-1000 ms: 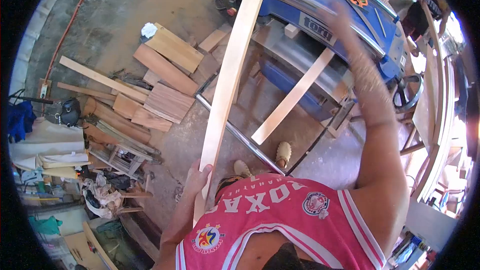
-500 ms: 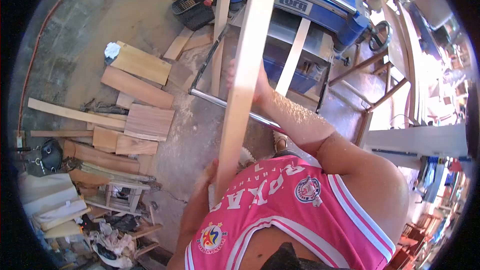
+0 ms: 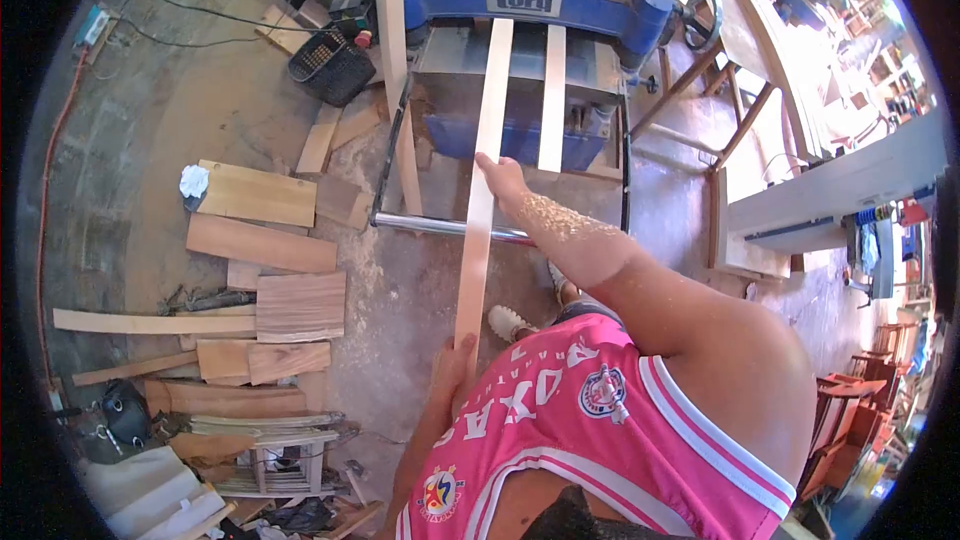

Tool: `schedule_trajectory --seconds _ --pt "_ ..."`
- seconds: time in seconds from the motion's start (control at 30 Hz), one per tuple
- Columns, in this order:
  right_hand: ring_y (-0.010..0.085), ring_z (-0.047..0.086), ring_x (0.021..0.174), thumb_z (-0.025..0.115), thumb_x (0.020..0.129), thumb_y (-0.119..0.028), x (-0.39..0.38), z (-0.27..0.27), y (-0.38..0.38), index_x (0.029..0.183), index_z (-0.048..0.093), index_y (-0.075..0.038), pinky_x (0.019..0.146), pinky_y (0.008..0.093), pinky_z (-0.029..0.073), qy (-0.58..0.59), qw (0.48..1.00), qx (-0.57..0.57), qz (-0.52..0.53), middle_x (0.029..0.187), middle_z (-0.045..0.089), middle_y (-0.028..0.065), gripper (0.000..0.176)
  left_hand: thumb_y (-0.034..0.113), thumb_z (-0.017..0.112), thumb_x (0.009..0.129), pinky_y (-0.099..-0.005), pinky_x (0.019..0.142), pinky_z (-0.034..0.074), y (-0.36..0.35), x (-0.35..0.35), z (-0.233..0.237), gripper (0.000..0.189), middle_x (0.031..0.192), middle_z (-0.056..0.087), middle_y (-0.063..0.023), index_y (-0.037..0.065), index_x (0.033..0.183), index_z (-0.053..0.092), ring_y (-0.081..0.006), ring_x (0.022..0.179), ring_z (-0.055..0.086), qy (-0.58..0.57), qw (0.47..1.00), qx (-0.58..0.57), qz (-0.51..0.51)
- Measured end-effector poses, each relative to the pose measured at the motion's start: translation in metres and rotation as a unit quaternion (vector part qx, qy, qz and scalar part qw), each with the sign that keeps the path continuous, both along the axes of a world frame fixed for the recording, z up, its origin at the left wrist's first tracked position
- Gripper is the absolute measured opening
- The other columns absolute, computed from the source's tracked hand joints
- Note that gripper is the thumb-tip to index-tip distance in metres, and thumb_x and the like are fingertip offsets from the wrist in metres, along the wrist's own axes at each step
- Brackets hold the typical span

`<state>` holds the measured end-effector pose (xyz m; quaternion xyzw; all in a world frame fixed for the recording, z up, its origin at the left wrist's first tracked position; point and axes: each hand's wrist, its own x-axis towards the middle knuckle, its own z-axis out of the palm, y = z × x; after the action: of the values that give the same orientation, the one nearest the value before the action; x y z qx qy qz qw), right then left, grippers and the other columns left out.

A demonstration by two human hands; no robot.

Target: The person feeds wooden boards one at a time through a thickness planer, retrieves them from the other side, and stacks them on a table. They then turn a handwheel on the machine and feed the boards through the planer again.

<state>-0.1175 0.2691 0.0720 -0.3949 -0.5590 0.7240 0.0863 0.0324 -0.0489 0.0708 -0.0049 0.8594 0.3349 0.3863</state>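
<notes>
Right grip [image 3: 505, 182]: we're pinching the strip [image 3: 479, 230] mid-length, thumb on top
Left grip [image 3: 452, 368]: pinching near the close end, probably to keep it level
Strip: ahead of both, far end at the blue machine [image 3: 600, 2]

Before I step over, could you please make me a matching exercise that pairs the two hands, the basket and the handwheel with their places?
1. Right hand
2. Basket
3. Left hand
4. Handwheel

A. At the long board's end nearest the body
B. On the picture's right side of the blue machine
C. Around the middle of the long board
D. Left of the blue machine in the picture

Pairs: 1-C, 2-D, 3-A, 4-B
</notes>
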Motion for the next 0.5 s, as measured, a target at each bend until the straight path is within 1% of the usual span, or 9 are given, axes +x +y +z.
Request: schedule_trajectory --seconds 0.03,0.13,0.17,0.23,0.3,0.33,0.4,0.47,0.5 --pt "0.0177 0.062 0.082 0.060 0.092 -0.040 0.000 -0.006 0.002 0.108 0.059 0.007 0.070 0.0302 0.048 0.007 1.000 0.016 -0.011 0.092 0.066 0.0120 0.049 0.054 0.057 0.087 -0.0426 0.084 0.049 0.003 -0.004 -0.004 0.065 0.104 0.067 -0.0252 -0.004 0.115 0.062 -0.0385 0.099 0.064 0.001 1.000 -0.002 -0.005" --pt "0.0212 0.062 0.094 0.060 0.091 -0.041 -0.001 -0.037 0.004 0.116 0.056 0.010 0.080 0.0333 0.048 -0.013 0.997 0.057 -0.051 0.104 0.065 0.0172 0.057 0.055 0.057 0.087 -0.0415 0.082 0.049 0.024 -0.023 0.004 0.065 0.103 0.067 -0.0253 -0.005 0.112 0.063 -0.0380 0.098 0.065 -0.013 1.000 -0.011 -0.002" --pt "0.0282 0.058 0.111 0.058 0.091 -0.047 0.005 -0.030 0.001 0.125 0.049 0.012 0.093 0.0368 0.045 -0.039 0.998 0.033 -0.025 0.119 0.059 0.0235 0.069 0.055 0.058 0.086 -0.0407 0.082 0.049 0.035 -0.032 0.013 0.066 0.101 0.068 -0.0246 -0.006 0.110 0.064 -0.0363 0.097 0.065 -0.046 0.999 -0.001 0.012" --pt "0.0287 0.058 0.109 0.059 0.090 -0.049 0.007 -0.037 0.000 0.123 0.050 0.013 0.091 0.0378 0.045 -0.047 0.998 0.019 -0.049 0.117 0.060 0.0235 0.071 0.055 0.058 0.086 -0.0400 0.081 0.050 0.047 -0.041 0.015 0.066 0.100 0.068 -0.0240 -0.006 0.108 0.065 -0.0345 0.096 0.066 -0.081 0.996 0.009 0.028" --pt "0.0320 0.057 0.111 0.058 0.088 -0.055 0.003 -0.019 0.006 0.121 0.049 0.014 0.092 0.0395 0.044 -0.056 0.995 0.007 -0.084 0.117 0.059 0.0258 0.077 0.052 0.058 0.087 -0.0377 0.081 0.050 0.056 -0.053 0.007 0.064 0.103 0.068 -0.0231 -0.007 0.112 0.063 -0.0298 0.097 0.066 0.004 0.999 0.006 -0.052" --pt "0.0320 0.057 0.111 0.058 0.088 -0.055 -0.002 -0.024 0.011 0.121 0.049 0.014 0.092 0.0395 0.044 -0.056 0.995 0.005 -0.084 0.117 0.059 0.0258 0.077 0.052 0.058 0.087 -0.0377 0.081 0.050 0.055 -0.054 0.005 0.064 0.103 0.068 -0.0231 -0.007 0.112 0.063 -0.0298 0.097 0.066 0.003 0.999 0.005 -0.052" --pt "0.0348 0.057 0.112 0.058 0.088 -0.054 -0.014 -0.036 0.025 0.121 0.050 0.015 0.093 0.0397 0.044 -0.071 0.992 0.058 -0.085 0.117 0.059 0.0278 0.077 0.048 0.057 0.089 -0.0376 0.081 0.050 0.044 -0.045 0.003 0.061 0.110 0.066 -0.0224 -0.006 0.116 0.060 -0.0284 0.099 0.065 -0.089 0.987 0.130 0.012" --pt "0.0351 0.055 0.115 0.056 0.089 -0.056 -0.024 -0.048 0.040 0.123 0.049 0.016 0.096 0.0395 0.042 -0.068 0.993 0.060 -0.072 0.120 0.057 0.0291 0.080 0.045 0.056 0.091 -0.0397 0.082 0.050 0.014 -0.023 0.014 0.058 0.116 0.064 -0.0207 -0.005 0.119 0.059 -0.0295 0.101 0.064 -0.116 0.985 0.125 -0.019" --pt "0.0354 0.053 0.119 0.053 0.090 -0.057 -0.032 -0.052 0.048 0.125 0.048 0.017 0.098 0.0393 0.040 -0.058 0.994 0.065 -0.061 0.124 0.055 0.0304 0.082 0.046 0.054 0.091 -0.0408 0.081 0.050 -0.015 -0.006 -0.008 0.057 0.113 0.065 -0.0207 -0.004 0.117 0.060 -0.0317 0.099 0.064 -0.102 0.988 0.115 -0.030"
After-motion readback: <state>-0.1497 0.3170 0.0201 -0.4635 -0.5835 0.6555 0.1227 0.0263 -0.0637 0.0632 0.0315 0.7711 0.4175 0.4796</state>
